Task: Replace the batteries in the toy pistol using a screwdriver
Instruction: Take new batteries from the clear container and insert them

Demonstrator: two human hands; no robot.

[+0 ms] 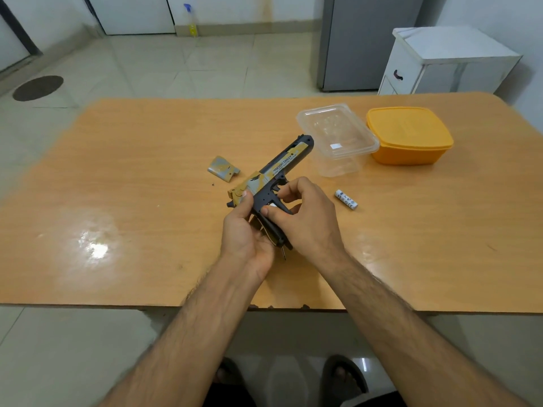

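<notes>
Both hands, left [245,230] and right [305,218], curled, meeting.

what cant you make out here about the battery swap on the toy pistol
Head view only:
- Battery bay in the toy pistol: covered by the right hand and left hand.
- Screwdriver: only a thin tip shows below the hands.
- Loose battery: print too small to read.
- Dark speck beside the removed cover: too small to identify.

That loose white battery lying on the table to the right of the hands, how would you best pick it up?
Pinch the white battery across its round middle, coming from above. It lies flat on the table, slanted, with bare wood all around, so fingers fit either side.
</notes>
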